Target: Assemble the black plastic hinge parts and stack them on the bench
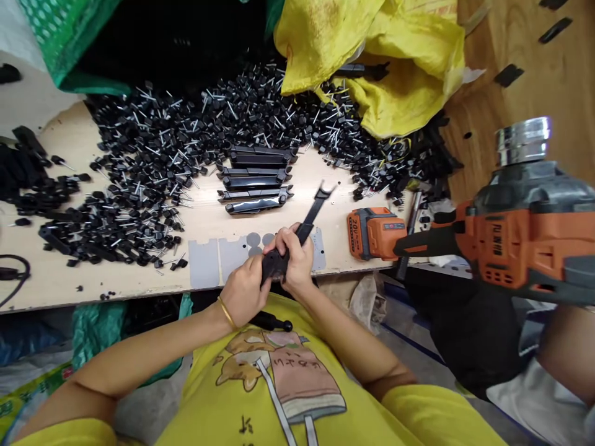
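Both hands meet at the table's front edge on one long black plastic part (312,218), tilted up to the right and ending in a small fork. My left hand (245,290), with a gold bangle at the wrist, is closed round its lower end. My right hand (294,256) wraps its middle, thumb on top. Beneath my left hand a black rod with a ball end (274,322) sticks out in front of the shirt; whether it joins the held part is hidden. Beyond the hands, several similar black parts (258,181) lie stacked in a row. Grey flat plates (203,263) lie beside my hands.
A large heap of black knobs with metal pins (223,118) spreads over the table (139,286). An orange and black cordless impact wrench (506,229) looms at right. Behind are a green sack (60,43) and a yellow sack (334,37). Another person's limb (564,353) shows at lower right.
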Available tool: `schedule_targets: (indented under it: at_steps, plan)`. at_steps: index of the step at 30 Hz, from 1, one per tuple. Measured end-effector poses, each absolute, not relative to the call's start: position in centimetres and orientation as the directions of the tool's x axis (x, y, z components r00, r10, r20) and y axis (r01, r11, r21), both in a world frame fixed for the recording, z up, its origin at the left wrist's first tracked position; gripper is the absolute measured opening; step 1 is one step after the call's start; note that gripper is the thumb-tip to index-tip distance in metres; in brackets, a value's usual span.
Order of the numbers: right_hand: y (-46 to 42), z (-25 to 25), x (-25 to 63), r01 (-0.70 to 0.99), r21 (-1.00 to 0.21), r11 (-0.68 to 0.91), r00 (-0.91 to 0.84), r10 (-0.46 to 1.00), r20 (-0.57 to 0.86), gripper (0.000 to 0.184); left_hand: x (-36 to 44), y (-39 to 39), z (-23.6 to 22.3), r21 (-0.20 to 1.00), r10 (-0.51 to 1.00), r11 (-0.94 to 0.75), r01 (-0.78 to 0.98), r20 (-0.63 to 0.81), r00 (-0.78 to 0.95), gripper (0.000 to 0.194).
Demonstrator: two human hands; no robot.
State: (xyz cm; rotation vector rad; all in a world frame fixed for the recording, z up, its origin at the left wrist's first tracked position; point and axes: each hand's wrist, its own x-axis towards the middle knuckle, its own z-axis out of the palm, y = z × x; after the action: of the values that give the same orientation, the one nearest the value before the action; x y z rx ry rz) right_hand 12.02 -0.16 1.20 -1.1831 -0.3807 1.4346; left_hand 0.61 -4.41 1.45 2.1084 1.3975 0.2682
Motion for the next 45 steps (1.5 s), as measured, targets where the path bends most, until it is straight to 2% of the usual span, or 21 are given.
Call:
schedule_targets:
  at_steps: [2,4,6,9,11,15,18,26,29,34,40,43,45]
  plan:
    - [0.1,1.3,12.5,-0.516,-0.76,-0.395,0.019,0.882,-0.471,0.031,0.6,-4.5,1.4,0.564,0.882,-0.29,0.773,-0.155,0.444,0.02]
    - [0.3,1.3,12.6,-0.497,-0.734,-0.462,-0.037,0.857,-0.514,0.03,0.7,-4.5,1.4,0.543,0.887,-0.281,0.792,-0.169,0.43,0.02]
    - [0.1,1.3,12.2,-0.548,-0.739,-0.392,0.081,0.855,-0.513,0.029,0.6,-4.3,1.5,0.522,0.897,-0.259,0.812,-0.182,0.403,0.022]
    - [-0.6,1.4,11.0,-0.634,-0.75,-0.19,0.274,0.851,-0.448,0.027,0.5,-3.9,1.9,0.514,0.896,-0.237,0.824,-0.213,0.39,0.027]
    - [-1.0,1.3,10.6,-0.662,-0.735,-0.148,0.287,0.856,-0.43,0.027,0.5,-3.7,2.0,0.531,0.881,-0.234,0.814,-0.237,0.409,0.029]
    - [-0.6,0.9,11.3,-0.634,-0.721,-0.28,0.172,0.858,-0.485,0.031,0.4,-3.2,1.8,0.541,0.843,-0.223,0.811,-0.311,0.439,0.027]
    - [-0.1,0.2,12.0,-0.584,-0.735,-0.343,0.153,0.843,-0.515,0.03,0.5,-2.6,1.5,0.528,0.805,-0.22,0.82,-0.376,0.458,0.026]
    - [0.3,-1.6,12.3,-0.588,-0.746,-0.312,0.213,0.831,-0.515,0.027,1.4,-1.2,1.7,0.467,0.742,-0.215,0.858,-0.493,0.454,0.027]
    - [0.5,-1.5,12.6,-0.6,-0.743,-0.298,0.225,0.828,-0.514,0.028,1.6,-0.7,1.8,0.44,0.744,-0.233,0.867,-0.494,0.45,0.028]
    - [1.2,-0.9,13.5,-0.589,-0.758,-0.28,0.241,0.834,-0.495,0.029,2.3,0.0,2.2,0.468,0.757,-0.245,0.849,-0.454,0.469,0.031]
    - [1.7,-1.8,13.5,-0.562,-0.787,-0.254,0.289,0.831,-0.474,0.033,2.8,1.0,1.7,0.46,0.737,-0.256,0.85,-0.476,0.48,0.034]
    - [1.0,-2.5,15.2,-0.506,-0.787,-0.354,0.239,0.819,-0.522,0.033,2.2,2.5,1.0,0.43,0.702,-0.327,0.841,-0.486,0.521,0.029]
    - [0.0,-2.6,17.8,-0.369,-0.754,-0.544,0.067,0.793,-0.605,0.035,1.6,3.6,0.5,0.342,0.703,-0.403,0.849,-0.478,0.526,0.023]
